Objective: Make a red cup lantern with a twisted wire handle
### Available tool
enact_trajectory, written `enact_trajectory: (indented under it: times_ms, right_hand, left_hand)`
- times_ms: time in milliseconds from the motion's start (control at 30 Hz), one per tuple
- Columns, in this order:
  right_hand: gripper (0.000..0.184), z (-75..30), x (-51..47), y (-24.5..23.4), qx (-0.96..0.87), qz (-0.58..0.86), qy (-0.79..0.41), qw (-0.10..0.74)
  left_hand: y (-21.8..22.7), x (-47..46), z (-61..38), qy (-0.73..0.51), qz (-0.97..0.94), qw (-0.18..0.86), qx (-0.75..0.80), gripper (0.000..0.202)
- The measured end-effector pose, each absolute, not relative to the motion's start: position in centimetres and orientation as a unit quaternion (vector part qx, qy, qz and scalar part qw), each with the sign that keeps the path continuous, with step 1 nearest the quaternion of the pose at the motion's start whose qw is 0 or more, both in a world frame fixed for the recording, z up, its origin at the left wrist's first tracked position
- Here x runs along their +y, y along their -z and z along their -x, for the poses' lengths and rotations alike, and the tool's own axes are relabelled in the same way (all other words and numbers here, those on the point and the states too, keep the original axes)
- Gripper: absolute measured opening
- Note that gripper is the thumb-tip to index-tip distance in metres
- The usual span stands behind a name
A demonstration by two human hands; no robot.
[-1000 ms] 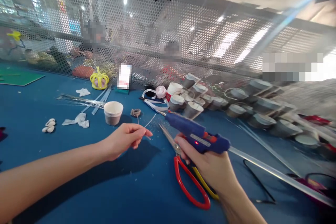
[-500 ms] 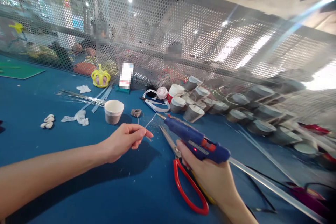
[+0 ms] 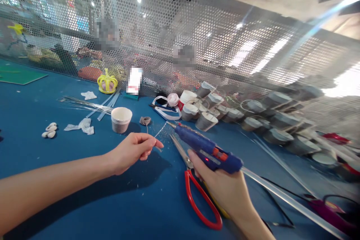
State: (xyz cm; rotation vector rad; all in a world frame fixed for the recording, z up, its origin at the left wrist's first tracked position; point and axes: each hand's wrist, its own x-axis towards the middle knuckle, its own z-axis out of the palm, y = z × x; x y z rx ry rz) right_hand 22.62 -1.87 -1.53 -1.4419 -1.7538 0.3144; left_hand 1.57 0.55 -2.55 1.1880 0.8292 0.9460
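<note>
My right hand [image 3: 222,183] is wrapped round a blue hot glue gun [image 3: 208,150] with orange parts and a lit red light. A long clear glue stick [image 3: 292,198] sticks out of its back end. My left hand [image 3: 137,148] is closed in a pinch on a thin whitish strand [image 3: 161,129], which slants up to the gun's nozzle. Whether it is glue or cord I cannot tell. Behind the fingers lies a small coil of grey-brown cord [image 3: 145,120], its tail running down to my left hand. Red-handled scissors [image 3: 188,191] lie beneath the gun.
Left of the coil stands a small pot [image 3: 121,120]. Beyond are wires [image 3: 84,104], a white bow [image 3: 81,126], a yellow crown-shaped piece [image 3: 107,82] and a phone [image 3: 134,81]. Many similar pots [image 3: 206,121] crowd the right, before a perforated metal screen [image 3: 157,26].
Almost nothing differs. The view has shifted very slightly, and both hands, the strand and the glue gun keep their places relative to each other.
</note>
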Motion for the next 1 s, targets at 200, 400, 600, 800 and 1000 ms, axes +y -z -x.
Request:
enact_trajectory:
  times_ms: [200,400,600,800,1000]
  right_hand:
    - [0.012,-22.9,-1.7,1.7,-0.698,0.572,-0.123,0.413]
    - [0.015,-22.0,-2.0,0.9,-0.679,0.585,-0.137,0.422]
    - [0.014,-22.0,-2.0,0.8,-0.683,0.581,-0.129,0.423]
    - [0.013,-22.9,-1.7,1.4,-0.700,0.574,-0.115,0.408]
    - [0.015,-22.7,-1.6,1.4,-0.696,0.573,-0.131,0.412]
  left_hand:
    - [2.6,0.6,-1.6,-0.419,-0.524,0.644,0.367,0.035]
    - [2.4,0.6,-1.6,-0.417,-0.526,0.645,0.365,0.034]
    - [2.5,0.6,-1.5,-0.418,-0.528,0.643,0.366,0.034]
    - [2.5,0.5,-1.6,-0.413,-0.525,0.648,0.366,0.032]
    - [2.7,0.6,-1.5,-0.414,-0.525,0.648,0.365,0.032]
